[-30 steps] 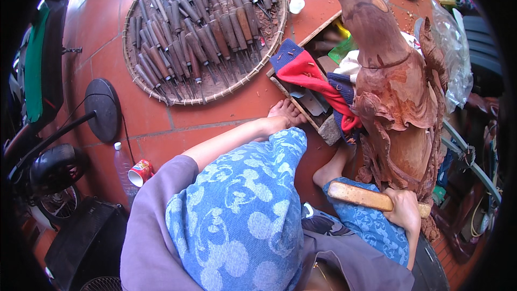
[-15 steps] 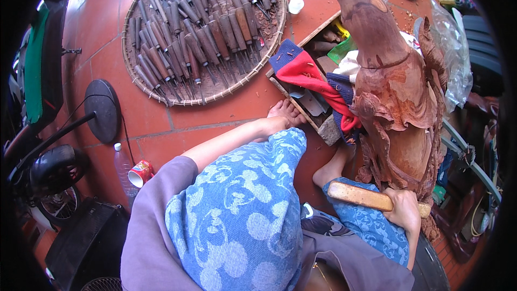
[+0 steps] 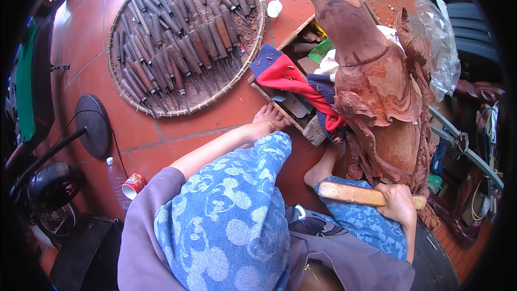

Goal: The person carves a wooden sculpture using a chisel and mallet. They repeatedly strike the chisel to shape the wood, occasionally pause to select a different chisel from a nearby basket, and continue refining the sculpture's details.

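My right hand (image 3: 396, 203) is closed round the narrower part of a pale wooden mallet (image 3: 353, 193), which lies crosswise over my right trouser leg (image 3: 369, 221). The mallet's broad end points left; its short butt shows past my hand. Just beyond stands a large reddish-brown wood carving (image 3: 388, 94), with a smooth rounded top and folded, ragged edges lower down. My left forearm reaches forward past my raised left knee (image 3: 231, 199), and my left hand (image 3: 257, 130) rests by my left foot (image 3: 273, 117). The fingers of that hand are hidden behind the knee and foot.
A round woven tray (image 3: 257, 48) holds many wood-handled carving tools at the far left. A wooden box (image 3: 276, 94) with a red and navy cloth (image 3: 285, 73) sits beside the carving. A plastic bottle (image 3: 116, 183), a red cup (image 3: 134, 184) and a fan stand are at left.
The view has turned slightly to the right, so the scene sits further left. My right hand still grips the mallet, and my left hand stays by the foot.
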### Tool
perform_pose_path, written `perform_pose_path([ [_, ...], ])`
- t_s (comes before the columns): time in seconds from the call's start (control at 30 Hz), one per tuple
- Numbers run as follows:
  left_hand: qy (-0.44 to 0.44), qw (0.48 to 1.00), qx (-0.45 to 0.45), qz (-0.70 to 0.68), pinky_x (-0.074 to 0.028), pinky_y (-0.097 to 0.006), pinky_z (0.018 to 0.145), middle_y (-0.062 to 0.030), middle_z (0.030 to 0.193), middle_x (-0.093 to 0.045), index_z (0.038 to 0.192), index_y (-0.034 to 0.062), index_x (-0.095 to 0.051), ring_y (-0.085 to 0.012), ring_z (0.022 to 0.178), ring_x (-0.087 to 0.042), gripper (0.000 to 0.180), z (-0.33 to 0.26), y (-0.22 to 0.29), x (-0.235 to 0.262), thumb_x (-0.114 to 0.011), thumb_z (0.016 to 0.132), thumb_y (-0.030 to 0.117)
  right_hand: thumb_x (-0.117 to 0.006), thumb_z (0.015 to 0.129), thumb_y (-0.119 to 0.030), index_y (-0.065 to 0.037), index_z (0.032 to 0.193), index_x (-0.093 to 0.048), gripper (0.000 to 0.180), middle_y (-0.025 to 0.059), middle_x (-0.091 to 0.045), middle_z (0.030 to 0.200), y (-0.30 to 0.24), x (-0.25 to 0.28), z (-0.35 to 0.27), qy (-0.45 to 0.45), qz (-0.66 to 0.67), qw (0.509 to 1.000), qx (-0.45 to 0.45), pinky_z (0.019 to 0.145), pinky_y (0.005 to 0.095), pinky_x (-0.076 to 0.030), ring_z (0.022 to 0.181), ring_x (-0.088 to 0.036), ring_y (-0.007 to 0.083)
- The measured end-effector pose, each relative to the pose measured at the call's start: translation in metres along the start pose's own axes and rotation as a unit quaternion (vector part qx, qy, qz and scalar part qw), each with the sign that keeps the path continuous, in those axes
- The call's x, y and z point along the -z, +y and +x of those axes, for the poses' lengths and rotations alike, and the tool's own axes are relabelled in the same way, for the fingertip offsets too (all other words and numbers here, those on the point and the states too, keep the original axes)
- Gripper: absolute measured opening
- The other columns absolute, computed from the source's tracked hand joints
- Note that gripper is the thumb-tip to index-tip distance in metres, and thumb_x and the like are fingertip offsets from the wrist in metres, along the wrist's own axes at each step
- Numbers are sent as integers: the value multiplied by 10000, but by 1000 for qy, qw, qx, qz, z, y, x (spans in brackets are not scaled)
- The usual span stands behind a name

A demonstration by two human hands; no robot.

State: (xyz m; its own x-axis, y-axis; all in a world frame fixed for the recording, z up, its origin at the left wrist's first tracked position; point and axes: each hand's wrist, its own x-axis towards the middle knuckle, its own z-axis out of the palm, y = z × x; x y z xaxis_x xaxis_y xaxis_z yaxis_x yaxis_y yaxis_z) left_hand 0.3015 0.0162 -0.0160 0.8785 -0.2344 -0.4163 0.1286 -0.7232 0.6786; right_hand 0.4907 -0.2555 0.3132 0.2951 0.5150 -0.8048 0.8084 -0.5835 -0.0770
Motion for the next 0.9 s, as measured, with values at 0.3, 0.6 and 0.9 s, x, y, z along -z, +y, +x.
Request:
perform_pose_path([
  [0.3, -109, 981, 31, -159, -335, -439, 1058, -27, 1426, -495, 1309, 289, -553, -274, 1368, -387, 440, -43, 27, 62, -524, 878, 374, -761, 599, -175, -69, 881, -685, 311, 187, -667, 729, 4, -5, 9, 15, -6, 999, 31, 692, 448, -520, 742, -677, 367],
  [0.6, -89, 889, 161, -420, -544, -319, 799, -103, 974, -744, 1072, 3, -717, -165, 880, -710, 361, -86, -29, 139, -604, 981, 334, -751, 581, -161, -75, 892, -695, 327, 189, -671, 732, 5, -4, 1, 18, -7, 1000, 18, 697, 451, -526, 747, -680, 368],
  [0.9, 332, 855, 369, -153, -559, -323, 740, -74, 744, -737, 923, 59, -764, -158, 705, -725, 307, -85, -126, 225, -658, 913, 347, -766, 586, -186, -83, 909, -697, 346, 163, -686, 772, 9, -6, 9, -1, -9, 1000, 28, 706, 451, -528, 775, -683, 357],
])
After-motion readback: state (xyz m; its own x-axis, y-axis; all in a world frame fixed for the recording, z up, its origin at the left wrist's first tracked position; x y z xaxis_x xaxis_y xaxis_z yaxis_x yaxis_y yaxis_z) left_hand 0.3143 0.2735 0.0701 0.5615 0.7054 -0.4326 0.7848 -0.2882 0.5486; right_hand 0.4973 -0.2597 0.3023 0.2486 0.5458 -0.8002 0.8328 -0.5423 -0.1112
